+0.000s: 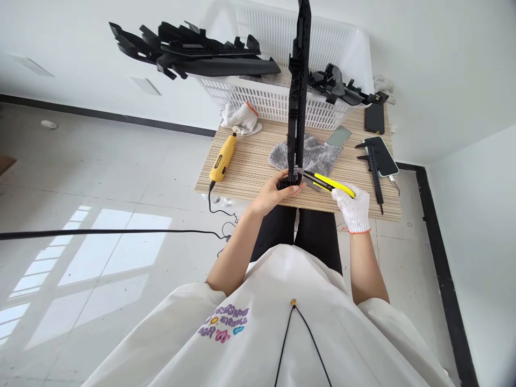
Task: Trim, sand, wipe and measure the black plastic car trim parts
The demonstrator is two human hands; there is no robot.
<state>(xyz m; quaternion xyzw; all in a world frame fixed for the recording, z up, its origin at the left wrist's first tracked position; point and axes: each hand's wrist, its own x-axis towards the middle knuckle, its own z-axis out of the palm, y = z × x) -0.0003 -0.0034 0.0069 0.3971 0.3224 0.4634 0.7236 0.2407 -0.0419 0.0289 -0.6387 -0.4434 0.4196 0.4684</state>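
My bare left hand (271, 194) grips the near end of a long black plastic trim part (297, 97), which stretches away from me over the table. In my right hand (353, 207), covered by a white knit glove with an orange cuff, is a yellow and black utility knife (331, 184). Its blade end meets the trim part close to my left fingers; whether it cuts in or only touches, I cannot tell. Under the part lies a crumpled grey cloth (322, 157).
A white plastic basket (266, 99) holding several black parts (201, 54) stands at the back. On the wood-grain table (250, 172) lie a yellow corded rotary tool (223, 158), a white glove (242, 117), a black caliper (374, 174), a phone (385, 156) and a dark phone (374, 118).
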